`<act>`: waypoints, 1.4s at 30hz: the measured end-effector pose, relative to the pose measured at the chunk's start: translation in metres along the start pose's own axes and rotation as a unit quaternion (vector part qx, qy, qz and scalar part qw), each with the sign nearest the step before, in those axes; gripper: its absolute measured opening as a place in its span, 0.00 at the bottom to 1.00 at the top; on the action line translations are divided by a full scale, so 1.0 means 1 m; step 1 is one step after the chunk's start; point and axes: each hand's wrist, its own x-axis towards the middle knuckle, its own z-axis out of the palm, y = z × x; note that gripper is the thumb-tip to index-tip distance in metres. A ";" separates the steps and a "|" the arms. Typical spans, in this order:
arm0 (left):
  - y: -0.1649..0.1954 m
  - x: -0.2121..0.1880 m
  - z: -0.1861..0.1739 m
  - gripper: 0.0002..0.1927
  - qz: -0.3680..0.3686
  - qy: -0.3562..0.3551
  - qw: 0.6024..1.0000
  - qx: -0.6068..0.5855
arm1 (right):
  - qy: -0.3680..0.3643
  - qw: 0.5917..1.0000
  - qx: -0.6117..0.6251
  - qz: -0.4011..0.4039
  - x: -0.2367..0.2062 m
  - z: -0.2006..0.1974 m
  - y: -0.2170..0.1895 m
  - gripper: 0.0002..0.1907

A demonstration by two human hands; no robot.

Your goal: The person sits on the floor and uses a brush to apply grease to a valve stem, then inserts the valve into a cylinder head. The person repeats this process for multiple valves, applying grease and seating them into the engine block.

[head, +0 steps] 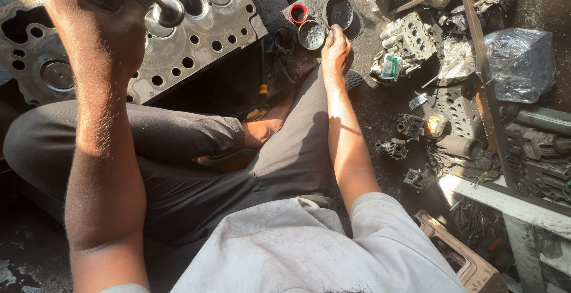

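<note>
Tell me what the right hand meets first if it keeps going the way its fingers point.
The right hand points at the small round tin of dark paste just beyond its fingers; it likely meets that first, though depth is unclear.

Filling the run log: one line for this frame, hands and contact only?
left hand: grips valve tool on cylinder head | right hand: fingertips at small tin | red cap beside

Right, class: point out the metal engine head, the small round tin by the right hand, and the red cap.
metal engine head (172, 55), head view, on its flat drilled face.
small round tin (311, 35), head view, on its grey contents.
red cap (298, 14), head view, on its red rim.
</note>
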 end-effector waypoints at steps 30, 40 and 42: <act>-0.002 0.000 -0.001 0.03 0.010 -0.001 1.000 0.022 | -0.058 0.995 -0.081 0.029 -0.031 -0.016 0.009 0.29; -0.001 0.002 -0.002 0.03 0.017 0.003 1.000 0.018 | -0.077 0.991 -0.006 0.111 -0.028 -0.014 0.018 0.23; 0.001 0.003 -0.002 0.03 0.020 0.001 1.000 0.023 | -0.055 0.988 -0.002 0.147 -0.025 -0.015 0.019 0.26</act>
